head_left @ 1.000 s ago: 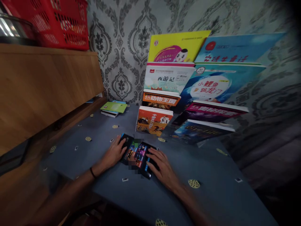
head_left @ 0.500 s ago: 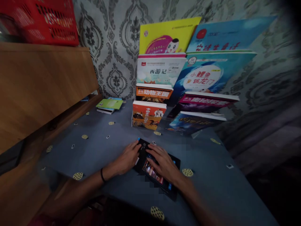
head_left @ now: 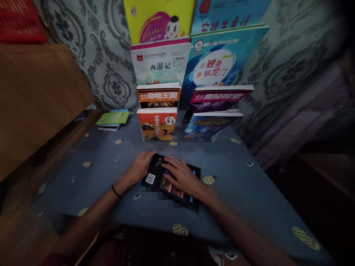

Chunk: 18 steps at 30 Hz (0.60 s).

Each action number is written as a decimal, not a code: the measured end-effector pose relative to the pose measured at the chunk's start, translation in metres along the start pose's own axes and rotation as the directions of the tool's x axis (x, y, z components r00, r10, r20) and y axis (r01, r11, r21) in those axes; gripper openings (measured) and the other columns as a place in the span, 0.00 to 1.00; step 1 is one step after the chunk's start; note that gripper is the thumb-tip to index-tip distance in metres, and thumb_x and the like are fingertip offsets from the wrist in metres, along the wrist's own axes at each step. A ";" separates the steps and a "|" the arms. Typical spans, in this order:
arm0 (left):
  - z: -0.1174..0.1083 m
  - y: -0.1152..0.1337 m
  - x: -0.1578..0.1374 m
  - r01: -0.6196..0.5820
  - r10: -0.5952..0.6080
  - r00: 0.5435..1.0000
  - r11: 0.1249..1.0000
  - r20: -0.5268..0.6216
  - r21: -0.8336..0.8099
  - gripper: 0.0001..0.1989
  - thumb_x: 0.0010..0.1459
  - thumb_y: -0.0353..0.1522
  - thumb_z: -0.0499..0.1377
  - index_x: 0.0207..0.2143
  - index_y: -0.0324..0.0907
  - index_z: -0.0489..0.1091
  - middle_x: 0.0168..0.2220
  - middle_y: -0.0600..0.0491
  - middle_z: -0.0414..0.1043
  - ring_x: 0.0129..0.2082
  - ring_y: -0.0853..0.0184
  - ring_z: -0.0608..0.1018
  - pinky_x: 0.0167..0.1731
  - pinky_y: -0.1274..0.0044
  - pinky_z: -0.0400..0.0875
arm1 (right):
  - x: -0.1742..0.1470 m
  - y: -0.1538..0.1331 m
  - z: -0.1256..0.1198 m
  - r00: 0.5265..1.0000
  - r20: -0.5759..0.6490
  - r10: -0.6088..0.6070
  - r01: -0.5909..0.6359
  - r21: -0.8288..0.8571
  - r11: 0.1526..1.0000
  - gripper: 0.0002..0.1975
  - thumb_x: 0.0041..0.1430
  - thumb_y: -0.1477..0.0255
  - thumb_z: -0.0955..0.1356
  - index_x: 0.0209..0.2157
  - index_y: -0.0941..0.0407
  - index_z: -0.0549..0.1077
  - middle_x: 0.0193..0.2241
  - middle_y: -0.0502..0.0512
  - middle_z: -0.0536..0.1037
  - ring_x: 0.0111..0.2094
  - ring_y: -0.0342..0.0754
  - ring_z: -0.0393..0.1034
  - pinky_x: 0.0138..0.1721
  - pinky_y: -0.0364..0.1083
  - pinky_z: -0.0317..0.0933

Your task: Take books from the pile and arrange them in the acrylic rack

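A dark book (head_left: 155,166) lies on the table with its back cover up, showing a white barcode label and small colour pictures. My left hand (head_left: 141,168) rests against the book's left edge, its fingers stretched along that side; its thumb is not clearly seen. Across the middle of the cover lies my right hand (head_left: 181,175), flat with the fingers spread, covering part of the pictures. Just beyond the book stands an orange book (head_left: 157,125), and to its right a blue book (head_left: 210,125).
More upright books, such as a white one (head_left: 161,59) and a teal one (head_left: 219,62), rise in tiers behind. A small pile with a green book (head_left: 113,118) lies back left. A wooden cabinet (head_left: 41,96) with a red basket (head_left: 22,22) borders the left side of the table (head_left: 230,218).
The view has shifted, so the books appear further left and higher. My left hand has slid from the top of the dark book to its left edge, uncovering the barcode. My right hand stays on the cover.
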<state>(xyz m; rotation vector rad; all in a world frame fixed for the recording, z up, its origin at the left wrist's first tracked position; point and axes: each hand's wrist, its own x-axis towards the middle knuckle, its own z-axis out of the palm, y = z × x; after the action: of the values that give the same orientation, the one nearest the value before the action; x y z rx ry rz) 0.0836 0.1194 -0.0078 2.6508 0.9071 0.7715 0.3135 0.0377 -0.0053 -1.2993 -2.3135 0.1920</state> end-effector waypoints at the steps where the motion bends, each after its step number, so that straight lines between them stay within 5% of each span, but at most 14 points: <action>1: 0.000 0.001 0.002 0.006 -0.006 1.000 1.000 0.002 0.006 0.25 0.64 0.22 0.46 0.61 0.40 0.63 0.51 0.43 0.76 0.50 0.59 0.77 0.51 0.61 0.75 | 0.000 -0.001 -0.001 1.000 0.005 0.003 -0.003 -0.001 1.000 0.18 0.67 0.68 0.65 0.56 0.56 0.73 0.61 0.65 0.71 0.65 0.58 0.63 0.63 0.62 0.60; 5: -0.001 -0.001 0.003 0.018 -0.018 1.000 1.000 -0.003 -0.018 0.22 0.67 0.25 0.47 0.60 0.42 0.65 0.51 0.45 0.76 0.50 0.61 0.77 0.53 0.62 0.75 | 0.000 -0.003 -0.005 0.999 0.039 0.020 -0.019 -0.014 1.000 0.19 0.67 0.68 0.66 0.57 0.57 0.72 0.61 0.66 0.71 0.65 0.58 0.62 0.63 0.62 0.60; 11: 0.000 -0.006 -0.016 -0.020 0.021 0.999 1.000 0.040 -0.017 0.21 0.69 0.29 0.48 0.63 0.45 0.62 0.63 0.45 0.68 0.64 0.62 0.69 0.62 0.62 0.69 | -0.002 -0.004 -0.005 0.999 0.041 0.035 -0.034 -0.015 0.999 0.20 0.67 0.69 0.65 0.58 0.57 0.71 0.62 0.65 0.70 0.66 0.57 0.60 0.65 0.61 0.58; 18: 0.001 0.003 -0.016 -0.047 0.046 0.999 0.996 0.017 0.076 0.23 0.67 0.25 0.46 0.61 0.43 0.64 0.61 0.43 0.70 0.62 0.61 0.71 0.60 0.60 0.70 | 0.001 -0.009 -0.012 0.997 0.050 0.059 -0.060 0.010 0.998 0.19 0.67 0.68 0.66 0.58 0.55 0.72 0.61 0.64 0.71 0.66 0.56 0.61 0.64 0.60 0.59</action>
<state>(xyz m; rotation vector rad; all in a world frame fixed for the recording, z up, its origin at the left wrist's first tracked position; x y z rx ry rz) 0.0754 0.1073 -0.0142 2.7492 0.8911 0.7402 0.3118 0.0321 0.0090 -1.3734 -2.3133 0.2593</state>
